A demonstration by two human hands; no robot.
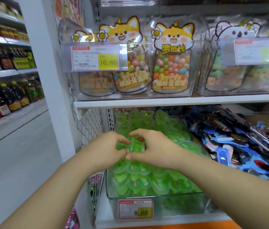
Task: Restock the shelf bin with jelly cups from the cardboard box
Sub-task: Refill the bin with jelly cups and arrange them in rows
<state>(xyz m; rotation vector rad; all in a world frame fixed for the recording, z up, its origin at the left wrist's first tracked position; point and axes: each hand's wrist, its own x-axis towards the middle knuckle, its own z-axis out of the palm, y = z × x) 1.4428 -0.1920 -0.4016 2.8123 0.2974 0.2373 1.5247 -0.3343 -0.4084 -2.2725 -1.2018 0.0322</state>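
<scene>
A clear shelf bin (156, 204) on the lower shelf is heaped with green jelly cups (148, 179). Both my hands meet above the middle of the heap. My left hand (109, 147) and my right hand (153, 146) pinch the same green jelly cup (137, 146) between fingers and thumbs, from its left and right sides. The cup sits just over the pile. The cardboard box is out of view.
The bin's front carries a price tag (135, 209). A pile of blue snack packets (239, 142) lies to the right. The shelf above (180, 102) holds clear bins of candy bags (170, 63). A white upright (54, 80) and an aisle floor lie to the left.
</scene>
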